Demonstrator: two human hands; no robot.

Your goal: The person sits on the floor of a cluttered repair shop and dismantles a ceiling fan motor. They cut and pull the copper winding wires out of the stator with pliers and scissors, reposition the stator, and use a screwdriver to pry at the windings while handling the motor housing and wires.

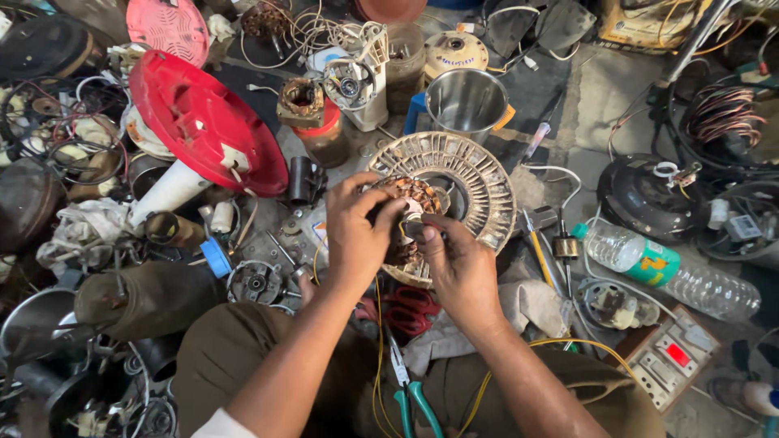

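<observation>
Steadying the copper-wound motor stator [412, 197] from the left, the left hand [357, 235] wraps its fingers over the windings so the part cannot turn. It sits in a round ribbed fan housing [479, 182] on the cluttered floor, just ahead of the person's knees. The right hand [458, 264] is pinched narrow on something small at the winding's edge — too small to tell what. Green-handled pliers [410, 389] lie near — within reach — beside a plastic bottle [661, 266].

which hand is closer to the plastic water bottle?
Right. The right hand works at the copper-wound motor stator, on the side toward the plastic water bottle. The left hand grips the stator's far side, farther from the bottle.
</observation>
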